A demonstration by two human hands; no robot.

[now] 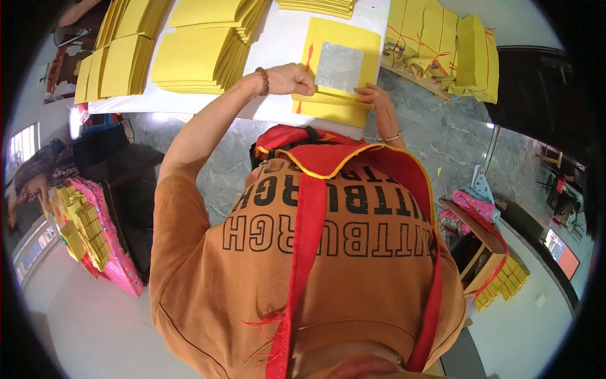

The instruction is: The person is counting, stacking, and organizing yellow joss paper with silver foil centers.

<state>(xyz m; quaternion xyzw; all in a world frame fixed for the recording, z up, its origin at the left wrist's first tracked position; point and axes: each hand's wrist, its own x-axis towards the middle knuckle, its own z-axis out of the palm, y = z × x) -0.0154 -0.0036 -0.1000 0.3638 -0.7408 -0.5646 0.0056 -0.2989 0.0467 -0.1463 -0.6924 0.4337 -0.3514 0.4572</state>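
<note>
A yellow paper sheet (371,47) with a silver foil square (339,66) and red marks down its left side lies near the right end of the white table. Its near part has a fold across it. My left hand (291,80), with a beaded bracelet on the wrist, is curled closed at the fold's left end, below the foil. At the right end, my right hand (380,106) has its bent fingers on the paper's edge; its thumb is hard to see. More yellow paper (328,112) shows beneath the fold, along the table's near edge.
Stacks of folded yellow paper (196,60) cover the left of the white table (268,104). Yellow bundles tied with red string (476,60) stand beyond its right end. Behind me are boxes of yellow packets (88,227). At the far left, another person's arm (38,183) shows.
</note>
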